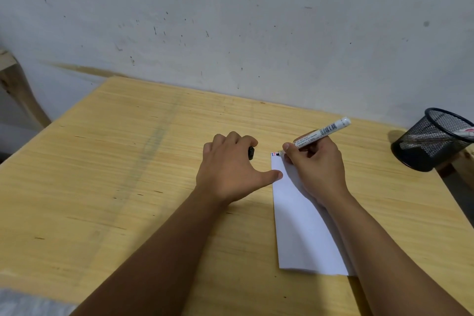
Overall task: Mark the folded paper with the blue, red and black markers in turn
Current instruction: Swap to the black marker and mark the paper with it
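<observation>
1. Our right hand (315, 161) pinches the marker (320, 133), tip on the paper (302, 226)'s far corner.
2. Left hand (228, 164) curls round the black cap (251, 153); its thumb pins the paper so it won't slide.

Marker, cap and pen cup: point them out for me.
marker (322, 131), head view, on its labelled barrel.
cap (251, 153), head view, on its black end.
pen cup (433, 140), head view, on its mesh wall.

Evenly and softly lit, neither dim nor glaring. Short soft shadows under the forearms and beside the mesh cup (433, 140). Slightly soft overall, blurriest at the bottom-left corner. Wide-angle bending along the table (128, 161) edges and wall (230, 20) line near the borders.
</observation>
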